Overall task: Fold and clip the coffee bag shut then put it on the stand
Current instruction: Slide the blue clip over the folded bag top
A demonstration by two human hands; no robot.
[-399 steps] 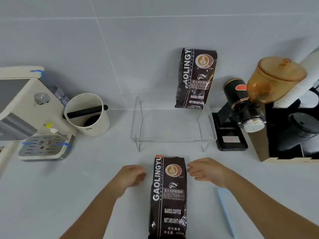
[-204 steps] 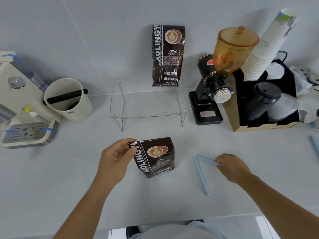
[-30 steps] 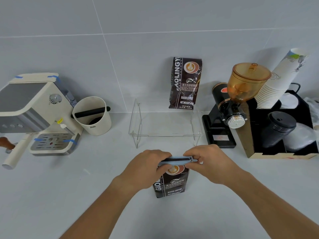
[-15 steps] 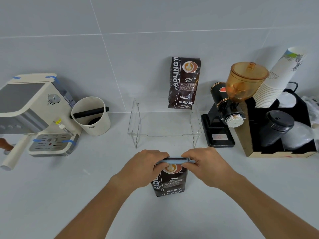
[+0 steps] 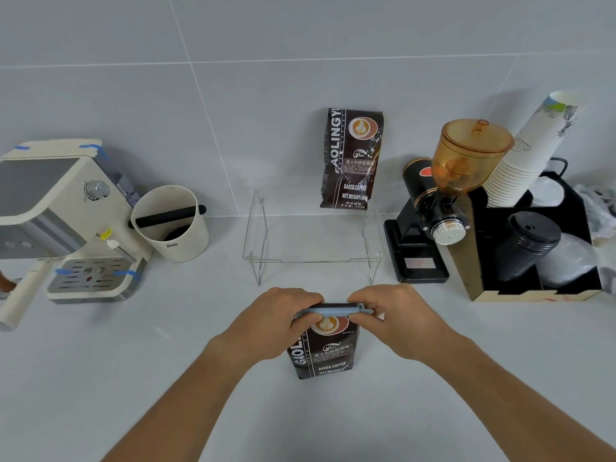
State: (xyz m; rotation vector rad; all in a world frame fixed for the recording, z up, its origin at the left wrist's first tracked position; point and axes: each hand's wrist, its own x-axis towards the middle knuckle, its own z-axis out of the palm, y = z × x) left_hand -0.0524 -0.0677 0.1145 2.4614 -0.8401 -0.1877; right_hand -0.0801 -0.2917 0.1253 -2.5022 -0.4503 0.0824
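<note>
A dark brown coffee bag (image 5: pixel 325 353) stands upright on the counter near me, its top folded down. A light blue clip (image 5: pixel 333 311) lies across the fold. My left hand (image 5: pixel 273 323) pinches the clip's left end and the bag's upper left corner. My right hand (image 5: pixel 396 320) presses the clip's right end with thumb and fingers. The clear acrylic stand (image 5: pixel 313 258) sits just behind the bag. A second, unfolded coffee bag (image 5: pixel 351 158) stands on the stand's back right, leaning on the wall.
A cream espresso machine (image 5: pixel 63 218) and a cream knock box (image 5: pixel 171 223) stand at the left. A black grinder with an amber hopper (image 5: pixel 443 201) and a black organiser with paper cups and lids (image 5: pixel 533 245) stand at the right.
Both hands have stayed on the clip at the bag's folded top over the last second, and the clip's two arms now lie together. Earlier, my right hand fetched the clip from the counter.
</note>
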